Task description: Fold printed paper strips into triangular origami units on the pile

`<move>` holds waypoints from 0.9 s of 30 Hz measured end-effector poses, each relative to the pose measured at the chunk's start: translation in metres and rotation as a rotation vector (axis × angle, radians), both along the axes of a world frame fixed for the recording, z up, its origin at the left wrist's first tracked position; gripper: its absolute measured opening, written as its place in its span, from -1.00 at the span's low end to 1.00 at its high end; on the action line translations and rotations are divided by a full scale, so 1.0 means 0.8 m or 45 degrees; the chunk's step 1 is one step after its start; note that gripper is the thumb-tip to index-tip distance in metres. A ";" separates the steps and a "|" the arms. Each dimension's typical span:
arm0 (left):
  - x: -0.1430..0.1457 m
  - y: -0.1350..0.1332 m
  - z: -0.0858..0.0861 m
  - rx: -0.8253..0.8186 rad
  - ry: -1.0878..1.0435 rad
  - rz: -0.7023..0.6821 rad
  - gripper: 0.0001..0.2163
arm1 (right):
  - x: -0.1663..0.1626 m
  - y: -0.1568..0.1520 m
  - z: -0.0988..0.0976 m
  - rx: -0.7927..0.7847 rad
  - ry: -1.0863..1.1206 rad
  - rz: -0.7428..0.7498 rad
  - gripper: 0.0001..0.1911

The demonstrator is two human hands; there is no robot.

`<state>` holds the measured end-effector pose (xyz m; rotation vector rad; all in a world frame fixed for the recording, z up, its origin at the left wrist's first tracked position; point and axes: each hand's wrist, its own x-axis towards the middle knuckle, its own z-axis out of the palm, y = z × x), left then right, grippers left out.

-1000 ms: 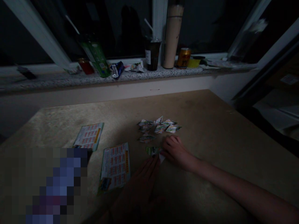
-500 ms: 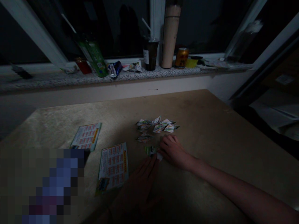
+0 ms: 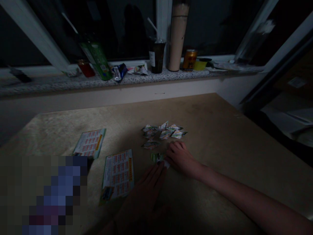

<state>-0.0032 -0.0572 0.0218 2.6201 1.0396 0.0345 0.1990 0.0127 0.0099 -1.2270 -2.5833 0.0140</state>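
Pressing on a small folded paper piece (image 3: 158, 158) on the tan table (image 3: 220, 130), both hands meet at it. The left hand (image 3: 146, 192) lies flat, fingers stretched out, tips touching its near edge and clasping nothing. The right hand (image 3: 182, 158) sits knuckles-up at its right end, fingers curled (too dim to tell whether they pinch it). Just beyond lies a cluster of folded pieces (image 3: 162, 133) — a printed sheet (image 3: 118, 176) lies left of the hands.

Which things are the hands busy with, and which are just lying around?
In use: left hand, right hand, small folded paper between them, pile of folded pieces.
Lying about: printed sheets, green bottle, dark cup, tan tube, gold can.
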 end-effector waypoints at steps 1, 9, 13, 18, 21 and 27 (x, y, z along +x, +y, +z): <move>0.000 0.000 0.001 0.001 0.003 -0.009 -0.25 | 0.000 0.000 0.000 0.002 -0.008 0.001 -0.88; 0.000 0.000 -0.005 0.050 0.028 -0.015 -0.25 | -0.003 -0.001 0.005 -0.020 -0.041 -0.005 -0.87; 0.000 0.000 -0.011 0.066 0.047 -0.043 -0.29 | -0.003 -0.001 0.008 -0.017 -0.052 0.002 -0.87; 0.000 0.000 -0.011 0.069 0.083 -0.073 -0.30 | -0.003 0.000 0.004 0.013 -0.064 -0.008 -0.87; 0.001 0.000 -0.008 0.051 0.105 -0.072 -0.34 | -0.004 0.001 0.000 0.009 -0.056 -0.015 -0.88; 0.000 0.002 -0.005 0.069 0.085 -0.092 -0.33 | 0.000 -0.001 0.007 -0.050 0.084 -0.038 -0.84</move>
